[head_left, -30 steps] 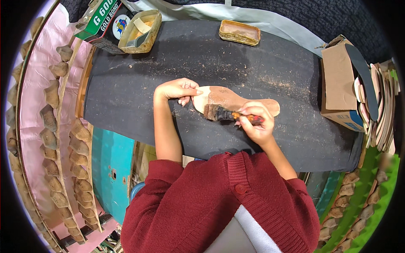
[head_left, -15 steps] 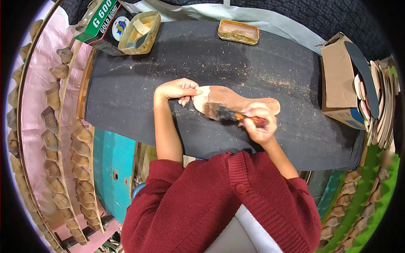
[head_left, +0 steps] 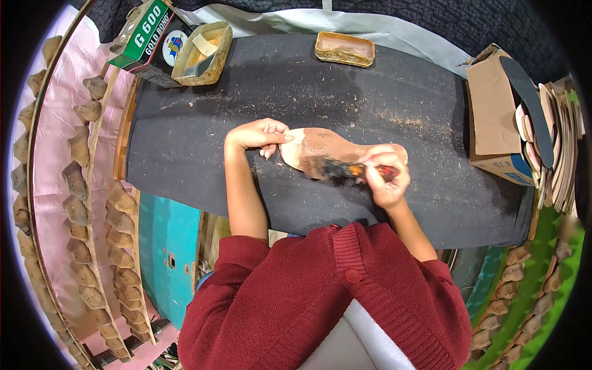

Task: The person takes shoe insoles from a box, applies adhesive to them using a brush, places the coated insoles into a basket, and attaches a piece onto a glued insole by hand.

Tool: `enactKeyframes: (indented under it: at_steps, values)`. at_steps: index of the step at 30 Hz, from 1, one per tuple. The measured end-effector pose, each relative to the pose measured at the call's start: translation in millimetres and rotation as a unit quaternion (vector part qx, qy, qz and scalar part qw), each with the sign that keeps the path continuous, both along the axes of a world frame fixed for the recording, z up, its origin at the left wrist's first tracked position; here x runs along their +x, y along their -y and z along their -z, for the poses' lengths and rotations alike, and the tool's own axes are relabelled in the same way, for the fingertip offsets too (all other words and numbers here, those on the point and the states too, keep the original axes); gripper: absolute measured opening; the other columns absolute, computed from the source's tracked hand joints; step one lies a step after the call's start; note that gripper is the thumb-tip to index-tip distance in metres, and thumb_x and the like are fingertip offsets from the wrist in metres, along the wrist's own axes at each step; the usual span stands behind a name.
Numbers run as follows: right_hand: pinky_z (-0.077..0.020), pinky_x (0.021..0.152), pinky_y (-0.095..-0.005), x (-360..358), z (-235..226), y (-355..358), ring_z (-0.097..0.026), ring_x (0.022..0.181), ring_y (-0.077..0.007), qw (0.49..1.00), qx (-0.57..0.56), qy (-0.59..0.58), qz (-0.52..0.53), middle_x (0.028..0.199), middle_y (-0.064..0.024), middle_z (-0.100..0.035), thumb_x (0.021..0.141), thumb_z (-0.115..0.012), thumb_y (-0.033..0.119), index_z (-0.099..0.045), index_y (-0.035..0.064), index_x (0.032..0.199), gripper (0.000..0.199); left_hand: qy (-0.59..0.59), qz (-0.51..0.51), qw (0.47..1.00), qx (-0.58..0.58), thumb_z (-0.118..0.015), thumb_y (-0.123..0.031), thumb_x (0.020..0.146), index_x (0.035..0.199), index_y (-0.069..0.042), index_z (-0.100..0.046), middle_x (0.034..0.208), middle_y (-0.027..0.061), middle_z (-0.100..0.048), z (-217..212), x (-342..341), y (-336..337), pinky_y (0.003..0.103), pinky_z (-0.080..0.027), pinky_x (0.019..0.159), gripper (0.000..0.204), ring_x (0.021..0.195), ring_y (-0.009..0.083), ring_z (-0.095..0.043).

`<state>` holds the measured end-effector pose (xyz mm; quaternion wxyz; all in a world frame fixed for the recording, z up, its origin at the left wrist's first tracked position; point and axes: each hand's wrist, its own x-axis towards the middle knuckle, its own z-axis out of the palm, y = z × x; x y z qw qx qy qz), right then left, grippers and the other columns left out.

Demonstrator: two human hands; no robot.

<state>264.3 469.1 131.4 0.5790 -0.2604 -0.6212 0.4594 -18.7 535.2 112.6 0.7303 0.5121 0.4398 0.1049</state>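
Two pinches: left fingers on insole edge, right fingers on brush; roomy tabletop.

The surface in front of me is draped in dark cloth, with a wooden edge at its left end. A pale sheet runs along the far side, dark patterned fabric beyond it. On the left, crinkled pink sheeting catches the light around rows of knobbly brown pieces. Nearer stands a turquoise panel; right, a green backing.
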Motion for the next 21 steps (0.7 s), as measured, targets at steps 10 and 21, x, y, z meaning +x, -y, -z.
enactKeyframes:
  at_steps: [10,21]
  values:
    - [-0.0394,0.055,-0.0266,17.6,4.4,-17.0,-0.05,0.06,-0.0163,0.993,0.053,0.073,0.076,0.07,-0.0097,-0.053,0.074,-0.051,0.007,-0.049,0.0004,0.072,0.007,0.005,-0.003,1.0,0.008,-0.054,-0.022,0.083,0.08,-0.001,-0.053,0.051,-0.0036,-0.049,3.6,-1.1,1.8,0.016,-0.028,0.032,0.021,0.036,0.0026,-0.043]
    - [-0.0409,0.054,-0.0216,2.2,1.1,-12.5,-0.049,0.061,-0.0103,0.998,-0.003,0.045,-0.031,0.081,-0.0089,-0.051,0.079,-0.049,0.004,-0.049,-0.0009,0.08,0.005,0.011,-0.009,1.0,-0.006,-0.053,-0.022,0.084,0.082,-0.001,-0.053,0.051,-0.003,-0.049,2.0,1.1,0.8,0.016,-0.029,0.032,0.021,0.036,0.0033,-0.042]
